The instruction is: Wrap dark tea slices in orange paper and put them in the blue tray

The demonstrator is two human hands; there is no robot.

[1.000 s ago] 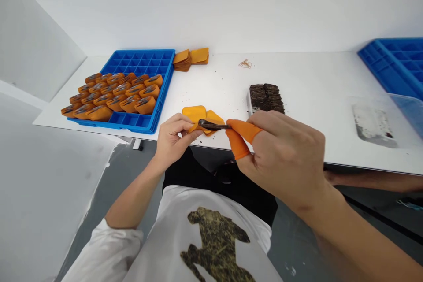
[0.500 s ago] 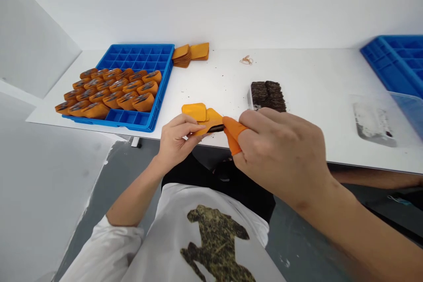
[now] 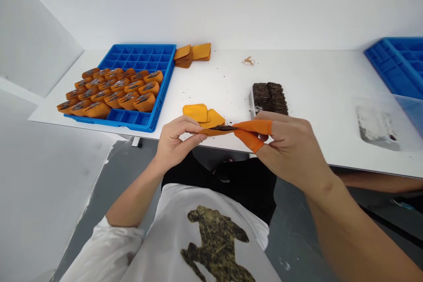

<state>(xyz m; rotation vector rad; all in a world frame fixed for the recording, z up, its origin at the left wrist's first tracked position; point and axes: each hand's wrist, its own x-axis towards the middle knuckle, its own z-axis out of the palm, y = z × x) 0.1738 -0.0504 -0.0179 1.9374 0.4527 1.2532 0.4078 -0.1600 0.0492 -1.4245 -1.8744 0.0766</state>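
Observation:
My left hand (image 3: pixel 178 141) pinches a small orange pouch (image 3: pixel 214 132) between thumb and fingers, just over the table's front edge. A thin dark flat piece (image 3: pixel 224 128) shows along the pouch's upper side. My right hand (image 3: pixel 280 141) wears orange finger cots and is closed at the right end of the dark piece, thumb and forefinger pinched there. Behind the hands lie a few loose orange pouches (image 3: pixel 194 113). Near my right knuckles, a clear plastic box (image 3: pixel 251 101) holds two rows of dark brown slices (image 3: pixel 271 94), partly hidden by the hand.
At left, a blue divided tray (image 3: pixel 153 116) holds several filled orange pouches (image 3: pixel 120 86). Stacked orange pouches (image 3: pixel 201 51) and rubber bands (image 3: pixel 248 61) lie farther back. On the right are a clear lid or tray (image 3: pixel 378 128) and another blue tray (image 3: pixel 390 66). Another person's forearm (image 3: pixel 380 182) shows below.
My right hand has turned and shifted slightly right, so its orange-covered thumb and forefinger now show. More of the dark piece is visible along the pouch. The left hand has barely moved.

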